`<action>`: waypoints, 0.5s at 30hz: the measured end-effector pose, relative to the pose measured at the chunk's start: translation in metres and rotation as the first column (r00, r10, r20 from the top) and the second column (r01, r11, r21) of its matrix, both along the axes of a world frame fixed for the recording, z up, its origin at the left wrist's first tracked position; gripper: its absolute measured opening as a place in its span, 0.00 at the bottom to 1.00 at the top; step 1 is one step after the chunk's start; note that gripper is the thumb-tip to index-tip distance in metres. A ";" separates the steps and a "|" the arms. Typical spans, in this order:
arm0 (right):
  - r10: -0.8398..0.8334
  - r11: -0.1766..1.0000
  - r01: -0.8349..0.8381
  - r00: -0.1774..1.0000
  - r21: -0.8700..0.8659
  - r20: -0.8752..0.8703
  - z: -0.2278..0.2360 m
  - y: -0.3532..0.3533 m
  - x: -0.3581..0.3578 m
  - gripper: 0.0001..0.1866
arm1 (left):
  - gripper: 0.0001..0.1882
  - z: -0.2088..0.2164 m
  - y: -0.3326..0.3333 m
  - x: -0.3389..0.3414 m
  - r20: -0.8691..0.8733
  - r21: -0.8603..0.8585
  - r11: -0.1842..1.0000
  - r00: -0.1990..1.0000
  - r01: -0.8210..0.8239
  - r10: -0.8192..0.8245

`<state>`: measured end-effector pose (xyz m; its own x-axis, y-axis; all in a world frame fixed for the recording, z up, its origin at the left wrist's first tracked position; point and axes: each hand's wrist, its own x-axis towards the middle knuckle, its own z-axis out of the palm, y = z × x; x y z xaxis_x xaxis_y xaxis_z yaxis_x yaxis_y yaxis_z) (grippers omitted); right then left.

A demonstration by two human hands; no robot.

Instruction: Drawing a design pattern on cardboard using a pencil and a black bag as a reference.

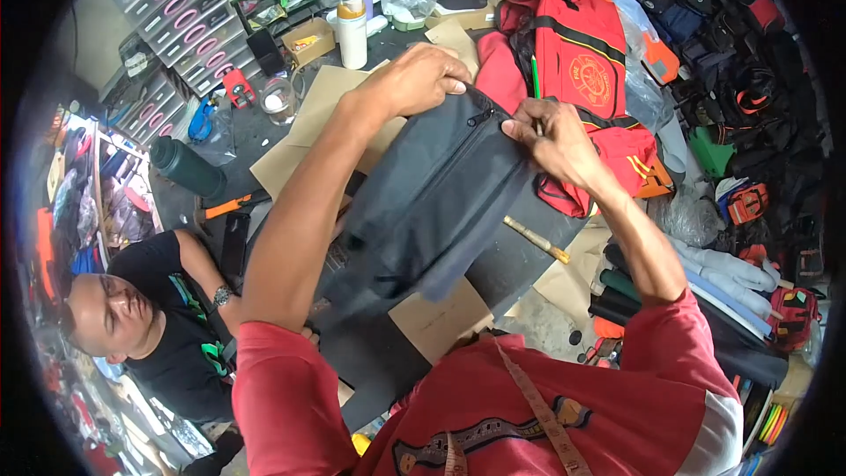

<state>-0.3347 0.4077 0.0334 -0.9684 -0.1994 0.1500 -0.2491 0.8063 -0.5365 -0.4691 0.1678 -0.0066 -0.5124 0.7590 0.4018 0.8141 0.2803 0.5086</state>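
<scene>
Both hands hold up a black fabric piece with a zipper point(432, 178) by its upper edge. My left hand point(416, 79) pinches the upper left corner. My right hand point(557, 139) grips the upper right corner, near the zipper's end. A thin green pencil-like stick point(535, 78) rises from beside my right fingers; whether they hold it I cannot tell. The fabric hangs down over the dark table, its lower end smeared by motion. Just beyond my right hand lies a red bag point(577, 53) with black straps and yellow trim.
Brown paper patterns point(326, 106) lie under and beside the fabric. A white bottle point(352, 33), a dark green tumbler point(185, 166) and an orange-handled tool point(227, 206) stand or lie leftward. Another person point(150, 326) is at the left. A worn stick point(536, 240) lies rightward.
</scene>
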 end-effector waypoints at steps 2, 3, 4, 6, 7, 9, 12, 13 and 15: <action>-0.126 0.949 0.201 0.948 -0.241 0.293 0.012 -0.021 0.011 0.16 | 0.10 0.009 0.003 -0.010 0.043 -0.035 0.998 0.998 0.048 -0.047; -0.151 0.918 0.259 0.929 -0.302 0.338 0.009 -0.020 0.012 0.16 | 0.10 0.008 0.010 -0.018 0.027 -0.087 0.993 0.996 0.085 -0.083; -0.164 0.921 0.262 0.932 -0.288 0.323 0.001 -0.016 0.008 0.15 | 0.10 0.012 0.019 -0.022 0.020 -0.082 0.993 0.996 0.088 -0.086; -0.201 0.918 0.289 0.930 -0.274 0.307 -0.005 -0.009 0.007 0.14 | 0.12 0.017 0.035 -0.025 0.000 -0.257 0.962 0.995 0.096 -0.099; -0.234 0.912 0.315 0.926 -0.263 0.297 -0.007 -0.006 0.008 0.14 | 0.12 0.018 0.039 -0.023 0.023 -0.263 0.959 0.995 0.104 -0.102; -0.264 0.920 0.332 0.918 -0.210 0.295 -0.004 -0.003 0.009 0.14 | 0.12 0.017 0.043 -0.020 0.021 -0.255 0.961 0.994 0.108 -0.106; -0.224 0.960 0.250 0.957 -0.128 0.186 0.000 0.001 0.013 0.13 | 0.12 0.011 0.047 -0.022 0.039 -0.228 0.967 0.993 0.116 -0.110; -0.178 0.982 0.184 0.978 -0.047 0.106 0.001 0.004 0.012 0.13 | 0.12 0.008 0.050 -0.022 0.054 -0.204 0.971 0.992 0.122 -0.113; -0.097 0.995 0.096 0.994 0.027 0.044 -0.002 0.010 0.013 0.12 | 0.12 0.003 0.054 -0.020 0.048 -0.197 0.974 0.993 0.115 -0.108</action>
<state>-0.3221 0.4181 0.0314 -0.9890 -0.1079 0.1014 -0.1453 0.8385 -0.5251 -0.4888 0.2220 -0.0039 -0.4317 0.8749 0.2196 0.8279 0.2876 0.4816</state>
